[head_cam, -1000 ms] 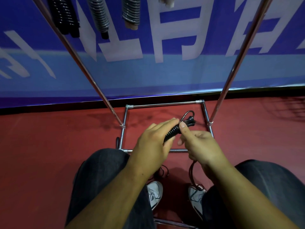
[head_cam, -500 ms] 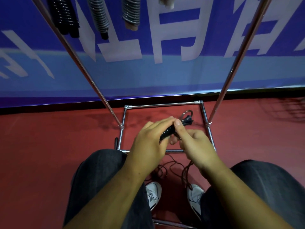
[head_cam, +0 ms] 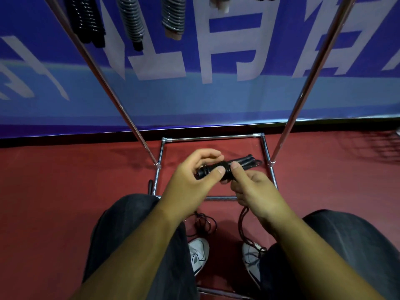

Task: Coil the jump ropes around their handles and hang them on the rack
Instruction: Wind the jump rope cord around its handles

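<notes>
Both of my hands hold the black jump rope handles (head_cam: 225, 166) level above the rack's base. My left hand (head_cam: 190, 176) grips their left end with the thumb on top. My right hand (head_cam: 253, 187) pinches the rope against the middle of the handles. Part of the rope is wound round the handles. The loose black rope (head_cam: 243, 226) hangs from under my right hand to the floor between my shoes. Three coiled jump ropes (head_cam: 132, 20) hang at the top of the metal rack (head_cam: 121, 105).
The rack's two slanted chrome poles (head_cam: 303, 92) rise left and right of my hands, and its base frame (head_cam: 212, 137) lies on the red floor. A blue banner wall stands right behind. My knees and white shoes (head_cam: 198, 254) are below.
The handles have turned from tilted to nearly level. My left fingers have opened off the top, showing more of the coil. The loose rope has swung between my shoes.
</notes>
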Tool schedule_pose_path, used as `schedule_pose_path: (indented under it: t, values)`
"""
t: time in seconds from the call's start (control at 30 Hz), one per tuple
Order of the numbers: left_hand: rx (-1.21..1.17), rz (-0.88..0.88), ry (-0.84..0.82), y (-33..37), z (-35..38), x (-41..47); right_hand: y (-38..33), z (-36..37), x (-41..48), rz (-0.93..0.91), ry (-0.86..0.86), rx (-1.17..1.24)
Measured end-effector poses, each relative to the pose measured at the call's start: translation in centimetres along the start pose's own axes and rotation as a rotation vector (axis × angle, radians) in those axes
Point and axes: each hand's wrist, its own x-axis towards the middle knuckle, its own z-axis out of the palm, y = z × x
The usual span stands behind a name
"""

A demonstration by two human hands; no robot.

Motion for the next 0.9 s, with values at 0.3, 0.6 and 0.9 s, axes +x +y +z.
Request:
schedule_pose_path:
  t: [0.3,0.6,0.9]
  values:
    - [-0.134,-0.079,-0.124,0.2,-0.8,0.0,-1.4,-0.3,-0.9,-0.183,-0.123,-0.069]
    - [-0.018,0.029,0.011,0.8,-0.5,-0.2,-1.9,-0.6,-0.9,-0.036,-0.170,0.004]
    - [-0.162,0.019,0.037,0.6,-1.1,0.2,-2.3,-1.0,-0.7,-0.059,-0.296,0.104]
